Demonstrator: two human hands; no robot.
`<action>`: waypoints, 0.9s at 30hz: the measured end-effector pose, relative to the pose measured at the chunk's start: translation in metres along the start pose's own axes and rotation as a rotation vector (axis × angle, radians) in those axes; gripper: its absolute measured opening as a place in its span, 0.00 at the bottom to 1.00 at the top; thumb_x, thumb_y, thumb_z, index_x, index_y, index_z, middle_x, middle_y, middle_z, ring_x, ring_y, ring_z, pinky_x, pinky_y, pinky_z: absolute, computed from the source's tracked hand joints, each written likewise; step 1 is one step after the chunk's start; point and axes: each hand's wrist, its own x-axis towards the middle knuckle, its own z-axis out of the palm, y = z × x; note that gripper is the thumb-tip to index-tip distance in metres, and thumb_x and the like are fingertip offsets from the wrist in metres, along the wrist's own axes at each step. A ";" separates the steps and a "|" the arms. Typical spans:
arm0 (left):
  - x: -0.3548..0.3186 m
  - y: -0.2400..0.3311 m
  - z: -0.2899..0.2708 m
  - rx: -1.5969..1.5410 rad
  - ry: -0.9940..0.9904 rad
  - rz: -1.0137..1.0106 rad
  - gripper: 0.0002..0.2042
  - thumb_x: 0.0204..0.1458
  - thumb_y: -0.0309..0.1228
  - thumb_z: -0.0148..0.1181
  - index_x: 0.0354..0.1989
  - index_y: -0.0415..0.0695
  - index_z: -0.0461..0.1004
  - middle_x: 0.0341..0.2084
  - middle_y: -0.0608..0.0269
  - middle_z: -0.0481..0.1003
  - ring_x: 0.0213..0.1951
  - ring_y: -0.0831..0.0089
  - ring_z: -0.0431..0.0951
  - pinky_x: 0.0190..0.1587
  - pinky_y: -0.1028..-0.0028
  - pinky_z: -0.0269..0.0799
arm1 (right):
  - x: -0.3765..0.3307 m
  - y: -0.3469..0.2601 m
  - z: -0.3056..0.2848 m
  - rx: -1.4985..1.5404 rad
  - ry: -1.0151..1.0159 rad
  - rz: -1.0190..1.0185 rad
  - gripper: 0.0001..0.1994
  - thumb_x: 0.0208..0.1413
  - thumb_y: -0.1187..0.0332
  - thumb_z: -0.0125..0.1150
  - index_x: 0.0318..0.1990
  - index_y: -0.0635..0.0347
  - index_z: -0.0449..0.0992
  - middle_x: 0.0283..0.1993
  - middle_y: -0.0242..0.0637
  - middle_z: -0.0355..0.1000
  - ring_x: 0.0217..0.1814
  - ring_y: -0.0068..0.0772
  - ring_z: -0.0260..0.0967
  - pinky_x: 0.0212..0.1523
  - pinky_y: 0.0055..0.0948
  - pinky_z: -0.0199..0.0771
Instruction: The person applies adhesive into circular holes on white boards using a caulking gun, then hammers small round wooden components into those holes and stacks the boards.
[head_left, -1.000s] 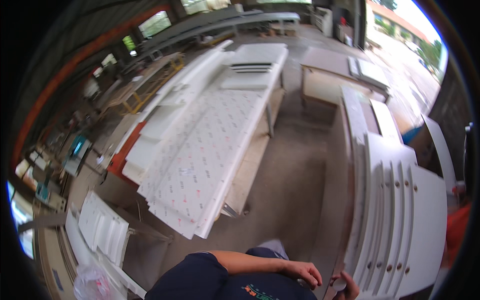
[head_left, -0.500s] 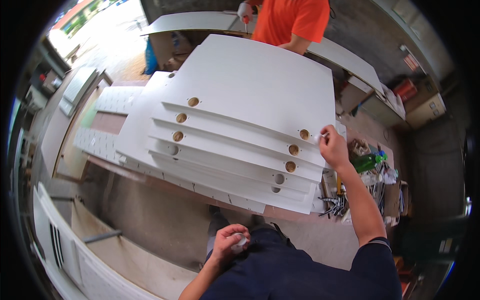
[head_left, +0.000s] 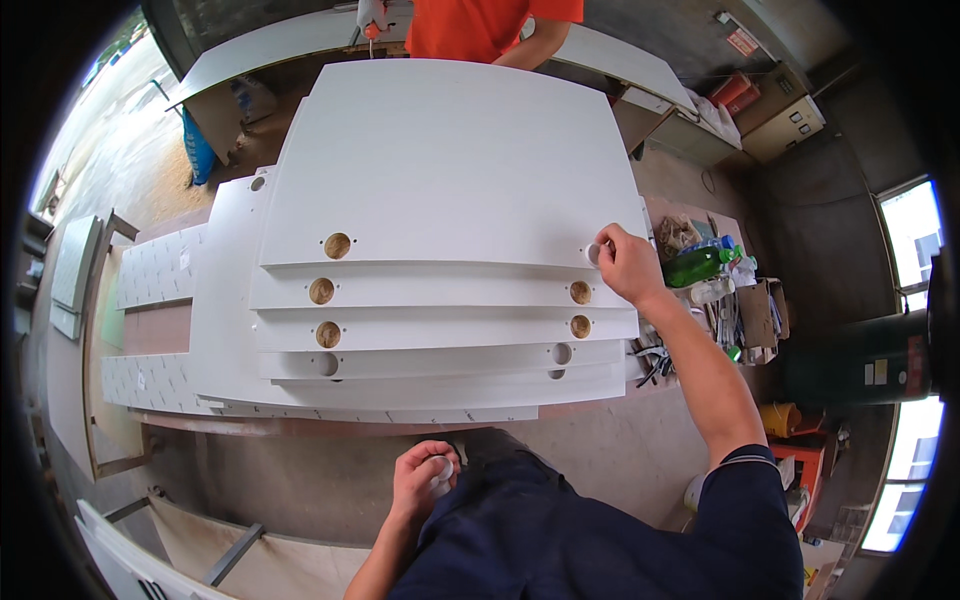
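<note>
White boards lie stacked in steps, with a large top board that has a round hole near its left front corner. At its right front corner my right hand pinches a small white round cap over the spot of the right hole; whether the cap is seated in it cannot be seen. Below the table's front edge, close to my body, my left hand is closed around white round caps, partly hidden by the fingers. Lower boards show more round holes, some brown inside.
Across the stack stands a person in an orange shirt, a gloved hand on a red-handled tool. Right of the boards are a green bottle, an open cardboard box and loose tools. A metal-framed rack stands at lower left.
My right hand has brought its cap from beside the top board's right hole onto it. The view has turned to the right. My left hand still holds its caps near my body.
</note>
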 end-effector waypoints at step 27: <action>0.039 -0.008 0.032 -0.016 -0.113 -0.139 0.09 0.50 0.22 0.52 0.40 0.36 0.73 0.30 0.58 0.77 0.28 0.71 0.77 0.28 0.74 0.74 | -0.077 -0.044 0.002 -0.195 -0.215 -0.264 0.23 0.41 0.78 0.53 0.50 0.65 0.73 0.44 0.39 0.67 0.41 0.42 0.70 0.38 0.40 0.71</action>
